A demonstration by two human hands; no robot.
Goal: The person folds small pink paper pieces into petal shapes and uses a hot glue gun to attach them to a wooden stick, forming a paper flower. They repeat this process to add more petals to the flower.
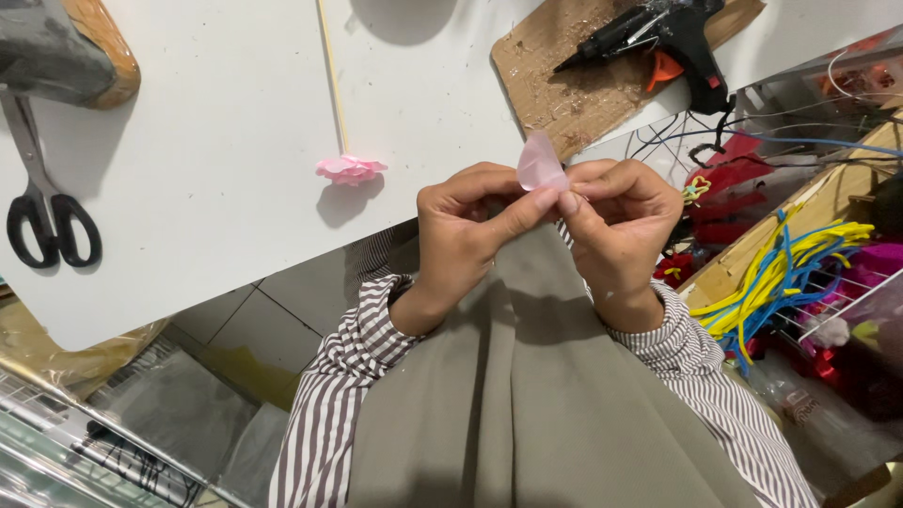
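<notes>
Just right of the frame's centre, the left hand and the right hand meet fingertip to fingertip, both pinching a small pale pink petal of thin, slightly translucent material that stands up above the thumbs. The left thumb lies across its lower edge while the right fingers curl in against it, a grip that looks suited to folding or pleating the base while the upper part stays free. Both wrists rest close to the body over a grey-green cloth, with striped brown-and-white sleeves showing at either side.

Beyond the hands, on the white tabletop, a finished pink flower head on a thin wooden stick lies within easy reach. Further up, right of centre, a black hot glue gun with an orange trigger rests on a glue-spattered cardboard sheet, which seems there to catch drips. Black-handled scissors lie at the left edge. At the right, yellow and blue fuzzy craft wires spill from a wooden tray.
</notes>
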